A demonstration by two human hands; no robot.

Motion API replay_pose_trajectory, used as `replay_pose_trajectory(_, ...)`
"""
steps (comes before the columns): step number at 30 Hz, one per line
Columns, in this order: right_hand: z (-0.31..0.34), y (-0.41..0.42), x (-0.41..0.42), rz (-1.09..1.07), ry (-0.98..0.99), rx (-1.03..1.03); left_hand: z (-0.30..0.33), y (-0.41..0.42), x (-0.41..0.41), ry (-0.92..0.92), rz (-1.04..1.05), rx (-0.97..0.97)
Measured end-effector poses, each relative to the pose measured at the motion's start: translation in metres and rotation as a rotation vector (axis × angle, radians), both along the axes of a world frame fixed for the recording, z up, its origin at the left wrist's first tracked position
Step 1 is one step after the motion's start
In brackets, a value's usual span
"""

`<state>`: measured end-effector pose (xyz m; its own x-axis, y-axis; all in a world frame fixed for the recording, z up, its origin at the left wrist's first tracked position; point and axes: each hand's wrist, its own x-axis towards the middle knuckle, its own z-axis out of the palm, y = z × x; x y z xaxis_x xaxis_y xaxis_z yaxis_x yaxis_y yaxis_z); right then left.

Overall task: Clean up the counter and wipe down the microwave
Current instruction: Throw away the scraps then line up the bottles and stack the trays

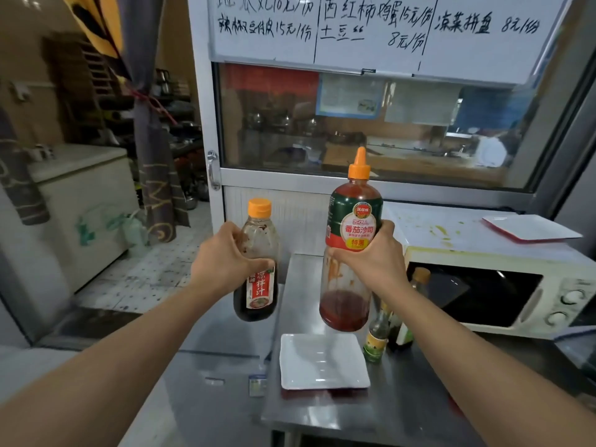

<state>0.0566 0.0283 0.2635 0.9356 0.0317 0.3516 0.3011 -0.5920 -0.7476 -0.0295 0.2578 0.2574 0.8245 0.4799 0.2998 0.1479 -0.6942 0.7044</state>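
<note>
Nearest the camera, two bare forearms are stretched forward over a stainless steel counter [403, 411]. A white square plate [322, 362] is seen lying flat on the counter near its front, resting on something red that shows only at its lower edge. Just right of the plate, a small green-labelled bottle [375, 338] and a second dark bottle [400, 333] stand upright, close together.

Above the plate, two bottles are held upright in the air, clear of the counter. A dark sauce bottle [258, 272] with an orange cap and a red label is grasped round its middle by the left hand [222, 256], fingers curled about it. A taller ketchup bottle [350, 253] with an orange nozzle cap, only its lower part filled with red sauce, is gripped round its waist by the right hand [371, 256].

Farther right, a cream microwave [516, 295] with a dark door and two knobs is set on the counter. Yellow-green smears are visible on its top, where a white tray with a red rim [529, 227] also rests.

Beyond, a glazed kitchen window [371, 124] is seen, with a handwritten whiteboard menu [371, 30] above it. At far left, a white chest freezer [80, 201] stands by a hanging curtain [148, 124].
</note>
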Motion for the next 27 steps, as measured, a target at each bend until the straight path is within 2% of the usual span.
replay_pose_trajectory(16,-0.032,0.044,0.179,-0.103,0.047,0.070,-0.018,0.038,0.204,0.027,-0.082,-0.010)
replay_pose_trajectory(27,-0.077,0.048,0.263,-0.347,0.123,0.165,-0.066,0.051,0.343,0.082,-0.349,-0.089)
